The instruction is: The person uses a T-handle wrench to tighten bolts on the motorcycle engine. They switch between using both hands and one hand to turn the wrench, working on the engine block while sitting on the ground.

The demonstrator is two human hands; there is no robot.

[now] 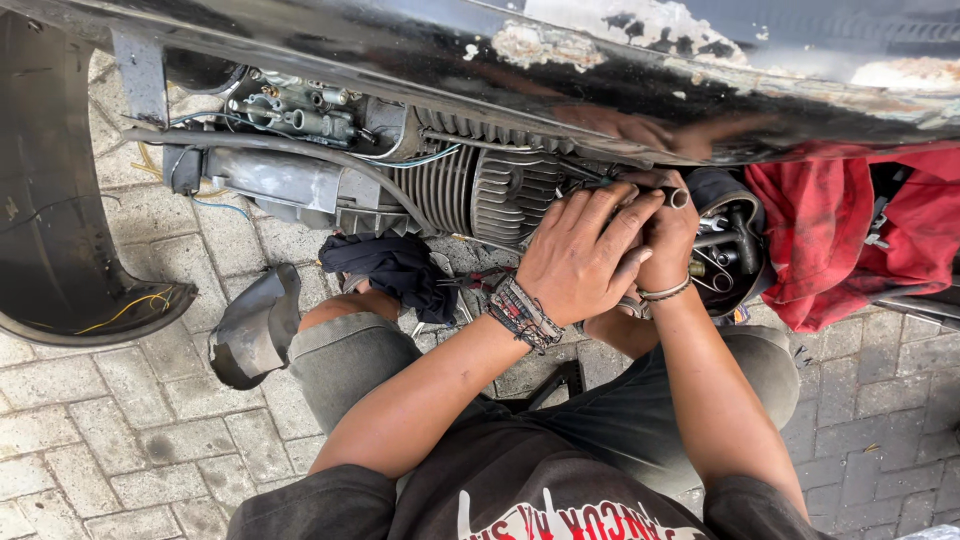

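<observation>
My left hand [583, 252] lies over my right hand [668, 232], both pressed against the side of a scooter engine under a worn black body panel [420, 50]. The finned grey cylinder [480, 190] sits just left of my hands. My fingers cover the part they work on, so what they grip is hidden. A small metal ring [679, 198] shows at my right fingertips. The left wrist wears woven bracelets [523, 313] and the right wrist a thin bangle [665, 292].
A red cloth [850, 240] hangs at the right beside the engine. A dark rag [395, 270] lies near my left knee. A curved black metal cover [255, 325] rests on the grey paving. A black fender [50, 200] with loose wires curves along the left.
</observation>
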